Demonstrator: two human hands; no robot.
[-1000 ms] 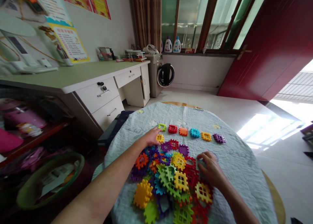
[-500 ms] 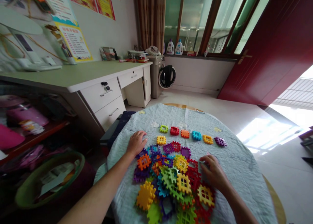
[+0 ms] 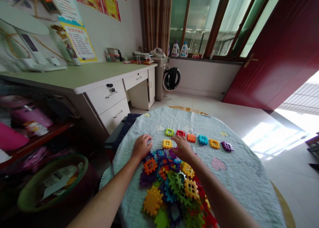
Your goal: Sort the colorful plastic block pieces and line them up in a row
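Plastic waffle-grid building tiles (image 3: 169,188) lie heaped and overlapping on the near half of a pale quilted cloth (image 3: 239,174), in yellow, green, red, orange, blue and purple. Beyond the heap, six single tiles lie flat in a row, apart from one another; left to right: a lime tile (image 3: 169,132), a red tile (image 3: 180,133), an orange tile (image 3: 191,138), a blue tile (image 3: 203,140), a yellow tile (image 3: 214,143), a purple tile (image 3: 227,146). Another yellow tile (image 3: 167,144) lies alone between the row and the heap.

Right hand (image 3: 182,148): above the far edge of the heap, fingers extended forward and close together, tips just short of the red tile; no pinch seen. Left hand (image 3: 142,147): on the cloth at the heap's far-left edge, fingers gently curved and close together; whether they cover a small piece, cannot tell.

Surroundings: the cloth covers a round wooden table, its rim (image 3: 281,204) showing at right. A pink heart patch (image 3: 218,164) sits on the cloth right of the heap. Beyond stand a green-topped desk (image 3: 74,76) with white drawers, a washing machine (image 3: 165,78), and a red door (image 3: 274,48).
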